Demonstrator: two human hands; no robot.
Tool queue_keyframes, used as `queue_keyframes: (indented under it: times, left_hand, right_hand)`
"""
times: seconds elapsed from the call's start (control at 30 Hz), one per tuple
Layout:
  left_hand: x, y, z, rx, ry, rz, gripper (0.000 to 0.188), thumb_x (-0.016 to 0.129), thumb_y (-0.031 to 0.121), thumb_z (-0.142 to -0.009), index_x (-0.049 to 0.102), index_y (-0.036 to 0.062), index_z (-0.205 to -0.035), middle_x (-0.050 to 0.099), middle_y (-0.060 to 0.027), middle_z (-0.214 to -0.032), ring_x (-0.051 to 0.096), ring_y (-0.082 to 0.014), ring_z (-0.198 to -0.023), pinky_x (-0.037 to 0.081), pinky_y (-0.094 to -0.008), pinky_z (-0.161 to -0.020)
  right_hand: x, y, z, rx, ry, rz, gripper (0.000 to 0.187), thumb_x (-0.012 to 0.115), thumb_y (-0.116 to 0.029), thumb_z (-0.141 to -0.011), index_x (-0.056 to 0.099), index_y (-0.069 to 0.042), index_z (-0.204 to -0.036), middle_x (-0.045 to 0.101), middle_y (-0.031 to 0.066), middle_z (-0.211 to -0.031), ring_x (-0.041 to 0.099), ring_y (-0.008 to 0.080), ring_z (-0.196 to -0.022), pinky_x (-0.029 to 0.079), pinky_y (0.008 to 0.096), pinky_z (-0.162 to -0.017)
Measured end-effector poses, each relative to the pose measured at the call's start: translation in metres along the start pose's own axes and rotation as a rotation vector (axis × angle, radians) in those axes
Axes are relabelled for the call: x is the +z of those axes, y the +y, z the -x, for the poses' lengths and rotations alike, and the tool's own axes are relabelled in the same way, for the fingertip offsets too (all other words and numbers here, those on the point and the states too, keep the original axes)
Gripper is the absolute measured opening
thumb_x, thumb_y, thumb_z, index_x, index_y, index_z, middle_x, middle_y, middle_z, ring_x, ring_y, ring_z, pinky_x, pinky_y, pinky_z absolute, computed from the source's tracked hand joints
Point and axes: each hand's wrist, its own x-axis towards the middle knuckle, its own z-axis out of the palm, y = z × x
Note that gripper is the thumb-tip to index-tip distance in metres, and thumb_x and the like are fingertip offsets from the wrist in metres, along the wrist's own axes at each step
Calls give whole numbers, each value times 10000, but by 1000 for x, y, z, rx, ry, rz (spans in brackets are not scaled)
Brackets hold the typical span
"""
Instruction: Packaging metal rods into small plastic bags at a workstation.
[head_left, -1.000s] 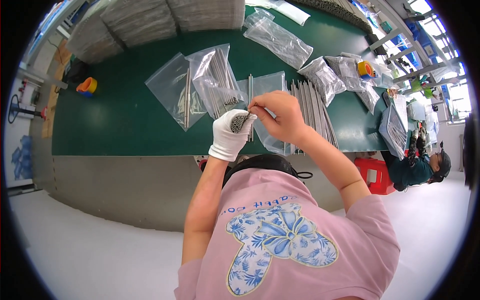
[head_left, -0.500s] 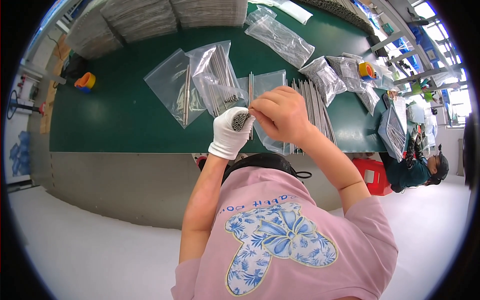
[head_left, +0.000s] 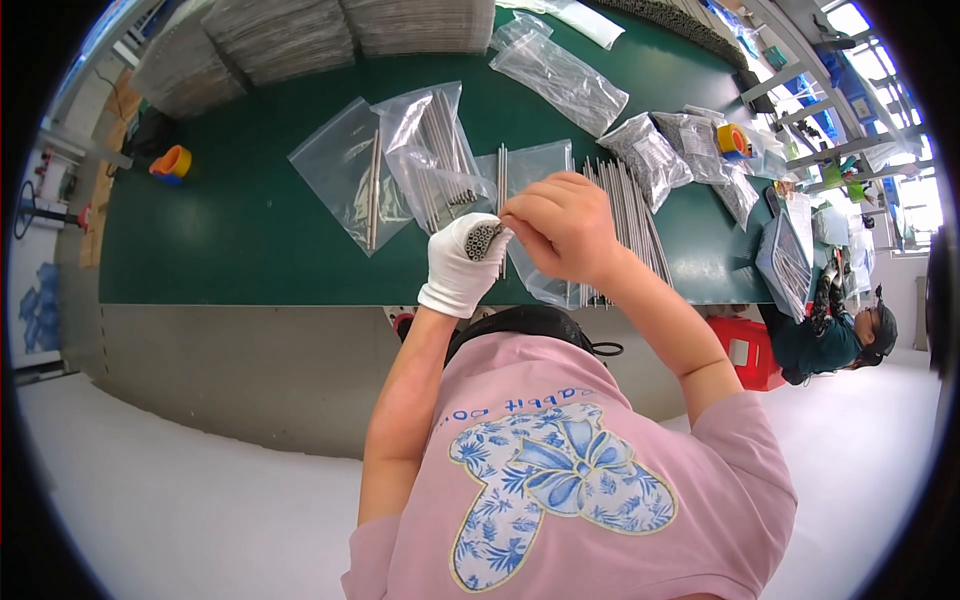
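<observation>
My left hand [head_left: 458, 280], in a white glove, is closed around a bundle of thin metal tubes [head_left: 482, 241] whose open round ends face up toward me. Bare, my right hand [head_left: 570, 228] pinches thumb and fingers together at the right edge of those ends; what sits in the pinch is hidden. Behind the hands, a few loose tubes [head_left: 502, 170] lie on the table. Many more tubes [head_left: 630, 215] are spread side by side to the right, partly on a clear plastic bag [head_left: 540, 165]. To the left, another clear bag [head_left: 425, 130] has tubes in it.
The green table [head_left: 220, 230] ends just in front of me. Stacked wrapped bundles [head_left: 280, 40] stand at the back left, and a tape roll [head_left: 171, 163] lies below them. Filled bags [head_left: 648, 160] lie at the right. A co-worker [head_left: 835, 340] sits beyond, near a red stool [head_left: 745, 352].
Both hands have shifted very slightly to the right, the right one still pinching at the tube ends. Everything on the table stays where it was.
</observation>
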Motion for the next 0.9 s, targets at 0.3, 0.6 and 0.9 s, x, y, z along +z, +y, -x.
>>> queue_keyframes:
  times: [0.3,0.6,0.9]
  left_hand:
    - [-1,1,-1,3,-14,-43,171,738,87,-715,609,58,-824,621,-98,-730,605,-286,-639,486,-328,-583]
    - [-2,0,0,-15,-17,10,158,701,42,-706,611,54,-835,622,-108,-742,608,-291,-654,486,-330,-589]
    - [2,-3,0,25,-15,-14,162,687,49,-708,612,51,-851,615,-126,-749,604,-315,-672,489,-339,-597]
  right_hand:
    - [4,1,2,63,4,-72,70,660,-86,-703,611,-88,-753,583,37,-665,556,232,-584,415,322,-558]
    - [3,-2,-3,-24,-10,-54,95,675,-52,-675,604,-71,-735,571,46,-628,540,242,-544,412,328,-538]
    - [11,2,3,-23,-36,-34,79,664,-106,-687,589,-87,-704,582,39,-655,565,243,-598,429,332,-573]
